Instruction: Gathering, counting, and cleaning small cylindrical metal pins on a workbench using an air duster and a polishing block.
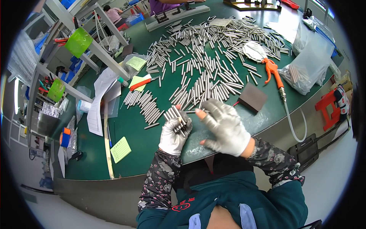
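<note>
My left hand (pixel 174 131), in a white glove with bare fingertips, is closed round a bundle of short metal rods (pixel 176 117) close to the table's front edge. To its right my right hand (pixel 225 129), gloved the same way and greyed with dirt, has its fingers spread and nothing visible in it. Just beyond both hands spreads a large heap of loose metal rods (pixel 213 82). Left of them, more rods lie side by side in a neat row (pixel 149 108). A dark brown block (pixel 252 98) sits beyond my right hand.
An orange air gun (pixel 272 72) with a hose and a plastic bag of rods (pixel 301 76) lie at the right. On the left are an orange-handled knife (pixel 141 84), yellow-green notes (pixel 121 149), paper sheets (pixel 100 103) and a long strip (pixel 107 141). A shelf frame stands beyond.
</note>
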The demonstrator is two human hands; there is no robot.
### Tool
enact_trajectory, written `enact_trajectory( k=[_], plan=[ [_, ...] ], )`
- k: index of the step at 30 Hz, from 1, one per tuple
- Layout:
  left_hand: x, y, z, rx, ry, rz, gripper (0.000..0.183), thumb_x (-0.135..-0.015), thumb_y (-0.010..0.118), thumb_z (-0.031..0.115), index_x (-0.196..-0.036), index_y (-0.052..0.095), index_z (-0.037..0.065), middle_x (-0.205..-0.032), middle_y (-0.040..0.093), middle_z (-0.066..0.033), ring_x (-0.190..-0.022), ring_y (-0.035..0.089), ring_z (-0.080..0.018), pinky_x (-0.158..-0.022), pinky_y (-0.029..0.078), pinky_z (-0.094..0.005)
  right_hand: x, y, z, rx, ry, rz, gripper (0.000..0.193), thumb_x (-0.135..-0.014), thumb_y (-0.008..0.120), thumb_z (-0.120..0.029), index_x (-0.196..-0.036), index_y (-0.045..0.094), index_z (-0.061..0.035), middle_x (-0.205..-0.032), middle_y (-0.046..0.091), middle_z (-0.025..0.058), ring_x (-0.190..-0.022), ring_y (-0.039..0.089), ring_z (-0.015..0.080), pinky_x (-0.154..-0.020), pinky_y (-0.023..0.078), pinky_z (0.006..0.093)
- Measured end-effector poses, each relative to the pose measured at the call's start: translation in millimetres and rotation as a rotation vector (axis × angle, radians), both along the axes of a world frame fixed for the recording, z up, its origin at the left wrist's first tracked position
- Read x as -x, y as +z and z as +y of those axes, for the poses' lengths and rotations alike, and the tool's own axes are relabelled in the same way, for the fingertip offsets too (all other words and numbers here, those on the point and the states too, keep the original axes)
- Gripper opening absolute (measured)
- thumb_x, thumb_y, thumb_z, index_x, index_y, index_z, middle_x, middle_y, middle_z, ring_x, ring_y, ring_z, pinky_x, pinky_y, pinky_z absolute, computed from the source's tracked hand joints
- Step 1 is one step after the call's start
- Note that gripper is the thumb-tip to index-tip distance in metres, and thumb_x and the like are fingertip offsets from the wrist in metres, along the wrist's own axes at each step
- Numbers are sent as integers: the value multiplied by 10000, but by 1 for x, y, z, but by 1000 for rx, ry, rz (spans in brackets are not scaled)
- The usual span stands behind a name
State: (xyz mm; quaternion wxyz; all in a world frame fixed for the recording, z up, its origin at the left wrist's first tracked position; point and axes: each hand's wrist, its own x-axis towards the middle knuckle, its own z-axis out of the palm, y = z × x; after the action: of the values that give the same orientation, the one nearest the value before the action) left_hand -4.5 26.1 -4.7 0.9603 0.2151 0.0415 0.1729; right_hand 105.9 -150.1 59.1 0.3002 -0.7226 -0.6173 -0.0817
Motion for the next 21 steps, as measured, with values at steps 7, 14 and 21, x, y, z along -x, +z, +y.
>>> enact_trajectory(
  k=[7,14,21],
  plan=[
    [9,-3,-5,-63,16,116,408,-777,587,19,-1173,494,-2,-1075,600,-125,-963,611,-246,-863,515,-373,6,-10,50,-175,207,51,904,-589,768,-221,-1366,335,-60,-1252,462,195,-1125,491,351,-890,417,418],
    [12,-2,-11,-40,-34,138,380,-733,616,9,-1103,547,-42,-1042,632,-147,-985,614,-271,-927,469,-395,0,-11,59,-119,252,90,865,-607,766,-201,-1356,353,-69,-1199,517,177,-1080,526,333,-905,415,418],
    [12,0,-15,-22,-47,87,428,-720,629,41,-1130,536,-41,-1036,628,-143,-1052,575,-288,-1009,383,-432,-12,-17,61,-254,375,38,878,-621,764,-210,-1371,327,-79,-1163,535,180,-1029,550,347,-865,438,436]
  ],
)
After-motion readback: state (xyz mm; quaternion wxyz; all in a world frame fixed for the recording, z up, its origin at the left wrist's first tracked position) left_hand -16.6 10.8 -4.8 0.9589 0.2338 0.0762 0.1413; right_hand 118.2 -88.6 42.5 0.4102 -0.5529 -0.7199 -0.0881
